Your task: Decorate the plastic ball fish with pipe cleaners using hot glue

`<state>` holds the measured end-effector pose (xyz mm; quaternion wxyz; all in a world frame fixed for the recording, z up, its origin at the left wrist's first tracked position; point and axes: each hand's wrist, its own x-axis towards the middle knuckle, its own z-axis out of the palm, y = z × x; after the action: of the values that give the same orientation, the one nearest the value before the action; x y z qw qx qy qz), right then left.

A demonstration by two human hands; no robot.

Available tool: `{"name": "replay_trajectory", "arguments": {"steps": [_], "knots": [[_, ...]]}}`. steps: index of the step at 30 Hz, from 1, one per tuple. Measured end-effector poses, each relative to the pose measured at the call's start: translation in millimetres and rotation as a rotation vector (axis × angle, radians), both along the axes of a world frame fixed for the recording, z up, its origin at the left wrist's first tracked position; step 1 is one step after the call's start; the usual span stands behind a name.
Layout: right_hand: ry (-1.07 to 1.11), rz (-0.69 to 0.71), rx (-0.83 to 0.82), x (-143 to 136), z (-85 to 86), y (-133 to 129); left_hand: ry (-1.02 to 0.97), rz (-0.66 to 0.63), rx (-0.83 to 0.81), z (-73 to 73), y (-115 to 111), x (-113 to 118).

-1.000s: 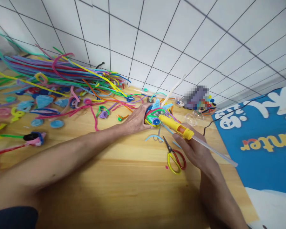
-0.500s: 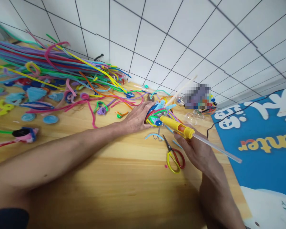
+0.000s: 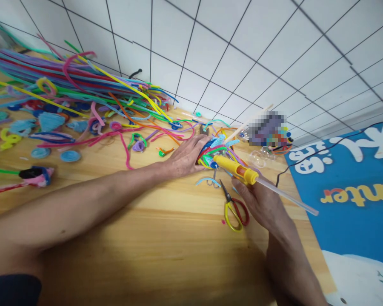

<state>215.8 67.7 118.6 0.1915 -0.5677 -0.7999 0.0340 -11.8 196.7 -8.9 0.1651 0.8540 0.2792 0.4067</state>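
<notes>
From the head view, the left hand (image 3: 185,158) is curved around a small bundle of many-coloured fuzzy stems (image 3: 212,154), which is on the pale wooden table (image 3: 140,250). The right hand (image 3: 258,197) is closed around a yellow plastic glue gun (image 3: 236,169); its fingers are partly hidden under it. The gun's front end is just beside the bundle. Nearer the person than this grip lie open scissors with yellow and red handles (image 3: 232,210).
</notes>
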Motion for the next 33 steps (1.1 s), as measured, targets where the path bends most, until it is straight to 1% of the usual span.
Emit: {"name": "replay_trajectory", "arguments": {"steps": [6, 14, 20, 23, 28, 33], "knots": [[0.008, 0.023, 0.013, -0.5, 0.0, 0.5, 0.003, 0.003, -0.007, 1.9, -0.6, 0.3], [0.014, -0.036, -0.002, -1.4, -1.0, 0.5, 0.004, 0.003, -0.024, 3.3, -1.2, 0.0], [0.009, -0.091, -0.040, -6.4, 4.8, -3.8, 0.011, 0.006, -0.036, 4.9, -1.7, -0.2], [0.015, -0.118, -0.033, -8.7, 6.6, -3.8, 0.018, 0.010, -0.046, 5.4, -2.1, -0.1], [0.028, -0.094, -0.055, -9.8, 6.3, -3.0, 0.018, 0.008, -0.067, 6.7, -3.2, -0.1], [0.013, -0.120, -0.061, -10.3, 6.9, -4.4, 0.026, 0.017, -0.064, 7.2, -3.1, -0.1]]}}
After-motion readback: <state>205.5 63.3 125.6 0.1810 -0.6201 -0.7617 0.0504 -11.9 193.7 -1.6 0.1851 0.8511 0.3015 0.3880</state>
